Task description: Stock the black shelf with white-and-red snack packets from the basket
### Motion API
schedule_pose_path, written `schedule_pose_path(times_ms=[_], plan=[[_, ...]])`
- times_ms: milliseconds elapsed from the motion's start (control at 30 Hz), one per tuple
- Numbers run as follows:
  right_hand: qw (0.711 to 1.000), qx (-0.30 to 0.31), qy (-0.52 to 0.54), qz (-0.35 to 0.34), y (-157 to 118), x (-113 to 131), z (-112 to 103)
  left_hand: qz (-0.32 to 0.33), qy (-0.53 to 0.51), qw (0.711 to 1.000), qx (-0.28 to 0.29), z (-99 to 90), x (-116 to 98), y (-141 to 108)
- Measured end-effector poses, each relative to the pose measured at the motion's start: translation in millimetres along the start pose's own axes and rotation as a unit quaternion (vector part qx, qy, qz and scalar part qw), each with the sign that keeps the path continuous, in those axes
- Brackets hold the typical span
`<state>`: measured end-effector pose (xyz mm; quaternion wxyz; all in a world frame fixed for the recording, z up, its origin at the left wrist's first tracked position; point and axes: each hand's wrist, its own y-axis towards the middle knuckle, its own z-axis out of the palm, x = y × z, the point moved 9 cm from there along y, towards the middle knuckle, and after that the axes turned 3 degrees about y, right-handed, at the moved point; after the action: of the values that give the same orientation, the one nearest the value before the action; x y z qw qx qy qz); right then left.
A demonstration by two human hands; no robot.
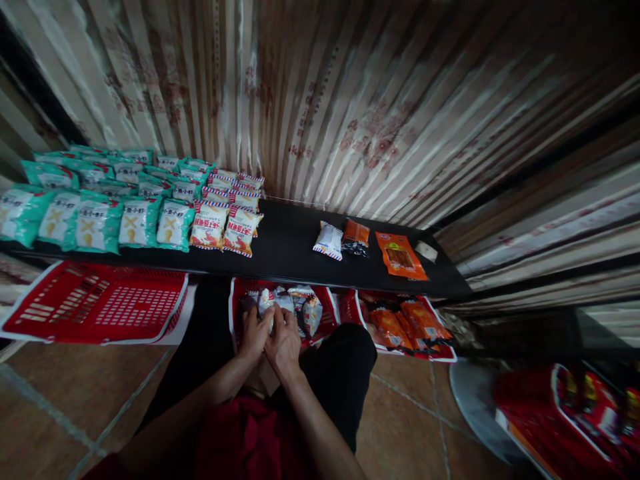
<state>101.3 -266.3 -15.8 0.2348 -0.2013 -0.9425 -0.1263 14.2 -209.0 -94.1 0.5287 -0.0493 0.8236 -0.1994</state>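
Above the middle red basket, my left hand and my right hand are close together. Their fingers are curled round a small white snack packet, which they partly hide. Other silvery snack packets lie in the same basket, just beyond and to the right of my fingers. On the black shelf past the basket, white-and-orange snack packets with striped edges stand in rows, beside several rows of green-and-white snack packets.
A single white packet, an orange-and-black packet and a flat orange pouch lie on the shelf's right part. A red basket is at left; another with orange packets is at right. A pleated curtain hangs behind.
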Motion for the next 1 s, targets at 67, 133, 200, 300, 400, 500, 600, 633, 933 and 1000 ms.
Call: schedule_pose_path(times_ms=[67, 133, 200, 300, 400, 500, 600, 633, 933, 1000], plan=[[1.0, 0.005, 0.001, -0.001, -1, 0, 1, -0.006, -0.01, 1.0, 0.006, -0.6, 0, 0], [1.0, 0.007, 0.004, -0.007, -1, 1, 2, -0.008, -0.024, 1.0, 0.008, -1.6, -2, 0], [1.0, 0.007, 0.009, -0.013, -1, 3, 3, -0.004, -0.042, 0.999, 0.01, -2.3, -5, 0], [1.0, 0.004, 0.017, -0.021, -2, 6, 2, -0.007, -0.078, 0.997, 0.015, -2.5, -7, 0], [0.999, -0.001, 0.027, -0.027, -2, 8, 0, -0.02, -0.119, 0.993, 0.02, -3.0, -7, -2], [0.999, 0.0, 0.042, -0.026, -2, 9, -1, -0.029, -0.155, 0.987, 0.027, -2.7, -6, -3], [0.998, 0.007, 0.057, -0.022, -1, 8, -2, -0.031, -0.188, 0.981, 0.029, -1.5, -6, -3], [0.998, 0.009, 0.063, -0.021, -1, 8, -3, -0.031, -0.198, 0.979, 0.028, -1.2, -6, -2], [0.987, 0.009, 0.158, -0.019, 5, 4, -6, -0.052, -0.235, 0.97, 0.028, -3.0, -3, 4], [0.986, 0.013, 0.167, -0.008, 9, 0, -7, -0.05, -0.237, 0.97, 0.03, -3.9, -5, 5]])
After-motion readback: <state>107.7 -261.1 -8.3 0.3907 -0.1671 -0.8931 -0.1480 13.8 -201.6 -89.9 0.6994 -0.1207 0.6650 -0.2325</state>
